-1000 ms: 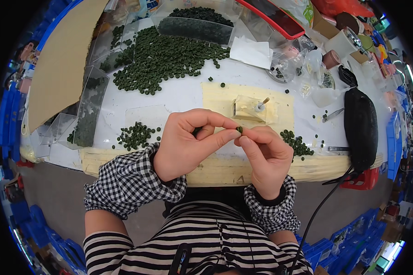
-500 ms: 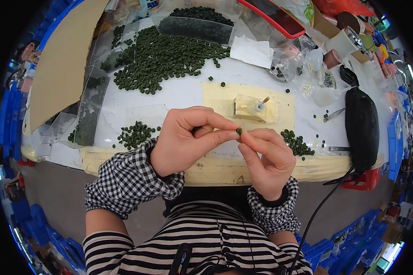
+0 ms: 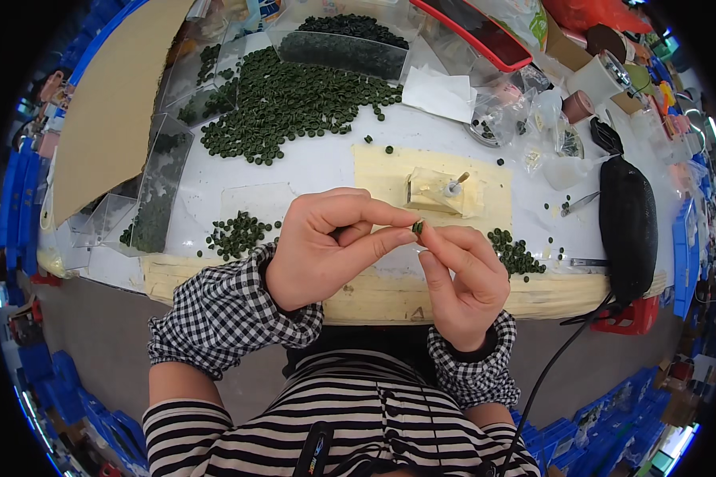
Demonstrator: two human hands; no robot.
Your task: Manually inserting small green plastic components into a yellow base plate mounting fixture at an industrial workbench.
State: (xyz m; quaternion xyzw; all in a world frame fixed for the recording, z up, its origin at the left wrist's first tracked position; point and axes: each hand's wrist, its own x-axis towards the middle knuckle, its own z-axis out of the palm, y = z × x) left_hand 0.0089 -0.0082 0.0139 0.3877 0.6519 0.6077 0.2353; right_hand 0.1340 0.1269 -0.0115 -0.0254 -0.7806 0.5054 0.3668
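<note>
A small green disc point(image 3: 418, 227) is pinched in the left hand point(image 3: 317, 248) and touched by the forefinger of the right hand point(image 3: 469, 282), whose thumb is apart. Near the taped table edge point(image 3: 374, 307), they are flanked by two disc piles point(image 3: 517, 254); behind the left pile point(image 3: 239, 236), white tabletop point(image 3: 202, 188) is seen.

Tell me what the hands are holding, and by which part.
A small green disc, pinched by its left side in the left hand; the right hand is at its other side; whether it grips is unclear.
</note>
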